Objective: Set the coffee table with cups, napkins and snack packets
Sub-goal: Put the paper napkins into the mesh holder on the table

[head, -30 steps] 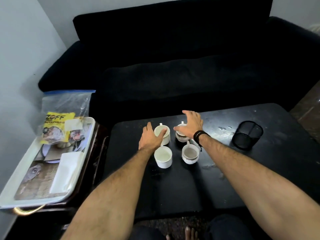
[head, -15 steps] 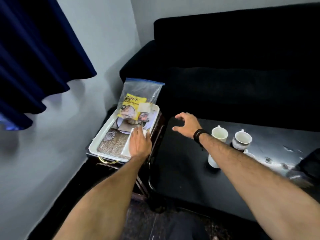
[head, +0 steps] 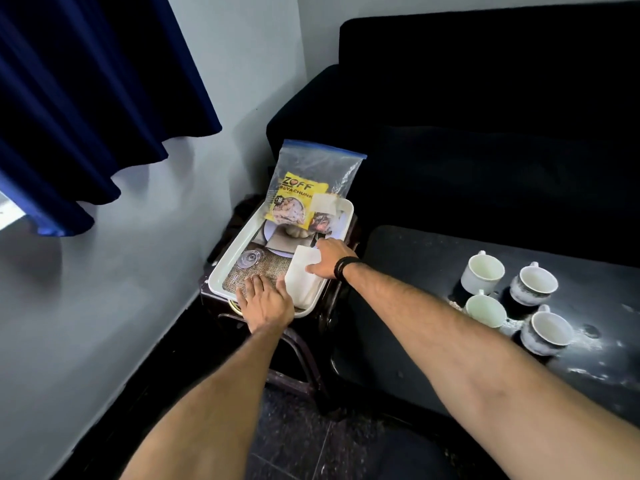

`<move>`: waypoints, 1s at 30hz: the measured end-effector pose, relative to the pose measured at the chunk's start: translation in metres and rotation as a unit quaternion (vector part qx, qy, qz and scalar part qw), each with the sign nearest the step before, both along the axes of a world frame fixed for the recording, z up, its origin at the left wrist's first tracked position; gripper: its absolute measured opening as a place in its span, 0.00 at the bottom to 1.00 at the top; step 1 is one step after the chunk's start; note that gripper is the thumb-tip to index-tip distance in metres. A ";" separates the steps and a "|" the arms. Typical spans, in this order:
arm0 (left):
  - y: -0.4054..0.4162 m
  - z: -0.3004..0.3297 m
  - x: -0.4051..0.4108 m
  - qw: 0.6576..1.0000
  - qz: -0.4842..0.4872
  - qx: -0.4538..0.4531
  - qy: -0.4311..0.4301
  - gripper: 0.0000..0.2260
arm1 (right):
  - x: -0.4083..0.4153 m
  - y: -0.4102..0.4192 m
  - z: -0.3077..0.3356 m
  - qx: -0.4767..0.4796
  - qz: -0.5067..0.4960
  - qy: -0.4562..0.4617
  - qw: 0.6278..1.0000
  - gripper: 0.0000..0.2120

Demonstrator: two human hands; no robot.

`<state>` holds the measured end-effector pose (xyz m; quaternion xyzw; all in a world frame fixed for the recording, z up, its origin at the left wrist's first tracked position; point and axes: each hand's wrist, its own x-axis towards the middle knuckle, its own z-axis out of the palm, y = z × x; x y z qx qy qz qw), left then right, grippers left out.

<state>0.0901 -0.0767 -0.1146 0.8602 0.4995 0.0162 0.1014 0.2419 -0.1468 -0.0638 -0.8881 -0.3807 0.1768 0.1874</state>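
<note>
I am reaching for the napkins (head: 300,277) lying at the tray's (head: 225,263) near right corner. My right hand (head: 329,259) is touching them with loose fingers; my left hand (head: 265,301) is lying flat beside them. Four cups (head: 483,273) are sitting on the counter (head: 398,271) already. I think I need to pinch and lift next.

Four cups (head: 509,296) stand on the bench (head: 415,265), right of the tray (head: 221,275), which holds napkins (head: 299,278) in front and a snack bag (head: 311,181) behind.

The right hand (head: 329,259) covers part of the napkins (head: 300,279). The table (head: 433,271) runs off the right edge. The bag (head: 318,168) hides the tray's (head: 225,268) far end.
</note>
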 end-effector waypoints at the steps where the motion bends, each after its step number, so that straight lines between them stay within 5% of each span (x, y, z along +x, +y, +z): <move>1: 0.000 -0.001 0.000 1.000 0.000 0.004 0.001 0.30 | 0.000 0.003 -0.001 -0.013 -0.005 -0.008 1.000 0.32; 7: 0.000 -0.004 0.000 1.000 -0.001 0.016 0.007 0.30 | -0.003 0.020 -0.004 -0.072 -0.032 0.003 0.997 0.36; 13: -0.001 -0.003 -0.001 1.000 -0.001 0.009 0.005 0.30 | 0.000 0.014 -0.009 0.020 -0.074 0.105 0.991 0.29; 20: -0.008 0.003 -0.002 1.000 -0.008 -0.008 -0.006 0.32 | 0.046 -0.054 0.022 0.295 -0.236 0.235 0.895 0.17; 25: -0.092 0.017 0.057 0.975 -0.191 0.006 -0.109 0.30 | 0.099 -0.199 0.054 0.372 -0.327 0.257 0.830 0.13; 30: -0.140 0.016 0.082 0.952 -0.257 0.017 -0.163 0.30 | 0.102 -0.283 0.057 0.385 -0.362 0.219 0.820 0.18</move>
